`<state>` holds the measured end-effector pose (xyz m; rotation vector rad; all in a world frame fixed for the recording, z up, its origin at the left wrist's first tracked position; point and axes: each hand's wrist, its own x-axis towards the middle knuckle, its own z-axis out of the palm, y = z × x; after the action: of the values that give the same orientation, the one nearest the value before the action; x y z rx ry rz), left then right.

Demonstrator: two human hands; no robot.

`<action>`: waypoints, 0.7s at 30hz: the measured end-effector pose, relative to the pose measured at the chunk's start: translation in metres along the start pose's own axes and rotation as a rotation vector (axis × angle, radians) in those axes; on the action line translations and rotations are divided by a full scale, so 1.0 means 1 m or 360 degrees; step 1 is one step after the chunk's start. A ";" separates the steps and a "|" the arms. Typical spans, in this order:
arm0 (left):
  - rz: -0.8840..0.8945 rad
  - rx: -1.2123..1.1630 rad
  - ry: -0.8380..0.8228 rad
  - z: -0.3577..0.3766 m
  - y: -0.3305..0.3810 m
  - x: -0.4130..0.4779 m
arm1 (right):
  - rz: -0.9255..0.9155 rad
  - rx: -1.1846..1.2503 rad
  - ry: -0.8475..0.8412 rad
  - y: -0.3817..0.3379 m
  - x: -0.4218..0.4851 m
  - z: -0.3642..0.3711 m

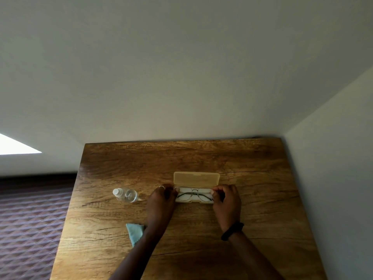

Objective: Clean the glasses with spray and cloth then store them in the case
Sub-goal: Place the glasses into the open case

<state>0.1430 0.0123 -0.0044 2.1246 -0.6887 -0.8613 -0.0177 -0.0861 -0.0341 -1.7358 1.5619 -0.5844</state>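
Observation:
A pale yellow glasses case stands open on the wooden table, lid raised at the back. Thin dark-framed glasses lie in its white-lined tray. My left hand pinches the left end of the glasses at the case's edge. My right hand pinches the right end in the same way. A clear spray bottle with a white cap lies on its side to the left. A light blue cloth lies near the front, partly under my left forearm.
The table is pushed into a corner, with a white wall behind and another along its right side. A dark patterned floor lies to the left of the table's edge. A black band sits on my right wrist.

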 end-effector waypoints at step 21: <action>0.0053 -0.0028 0.0031 -0.003 -0.009 -0.003 | -0.0045 0.0120 0.0070 -0.003 0.012 -0.009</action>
<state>0.1452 0.0209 -0.0087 2.0975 -0.7020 -0.8245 -0.0207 -0.1000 -0.0278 -1.7017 1.5275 -0.6911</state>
